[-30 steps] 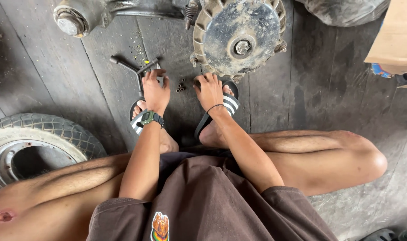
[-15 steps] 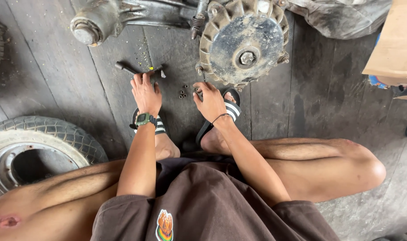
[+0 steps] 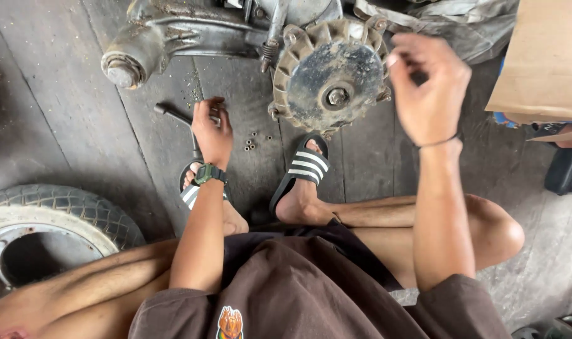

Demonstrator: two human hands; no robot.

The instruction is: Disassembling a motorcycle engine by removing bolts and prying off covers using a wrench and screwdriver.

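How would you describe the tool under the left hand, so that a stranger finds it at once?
Start at the round finned metal hub at the top of the wooden floor. To its left, the left hand rests on a dark L-shaped wrench. Unlike the small loose nuts beside it, it is one long bent bar.

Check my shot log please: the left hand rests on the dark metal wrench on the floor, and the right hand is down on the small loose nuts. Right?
Not quite. In the head view the right hand is raised beside the round ribbed metal drum, off the small loose nuts. The left hand does rest on the dark metal wrench.
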